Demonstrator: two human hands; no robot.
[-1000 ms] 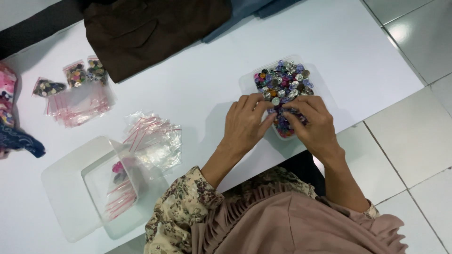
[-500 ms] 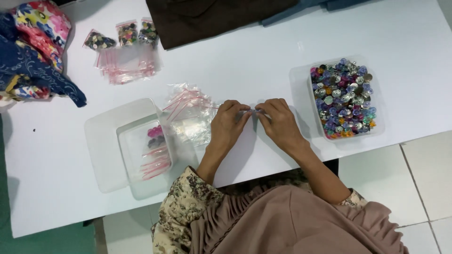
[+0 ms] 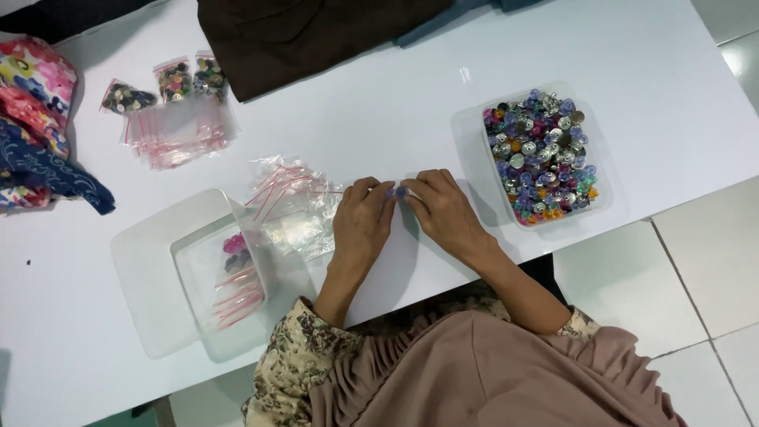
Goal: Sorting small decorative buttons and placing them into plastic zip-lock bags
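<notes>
Buttons (image 3: 399,191) pinched between left hand (image 3: 362,223), right hand (image 3: 443,209).

The small bluish button (image 3: 400,192) is held between the fingertips of the left hand (image 3: 361,224) and the right hand (image 3: 444,210), just above the white bench (image 3: 379,119). It is largely covered by the fingers, so its shape and orientation cannot be determined. Just beside the left hand lies a loose pile of clear zip bags (image 3: 291,207) with red seal strips, flat and overlapping.
</notes>
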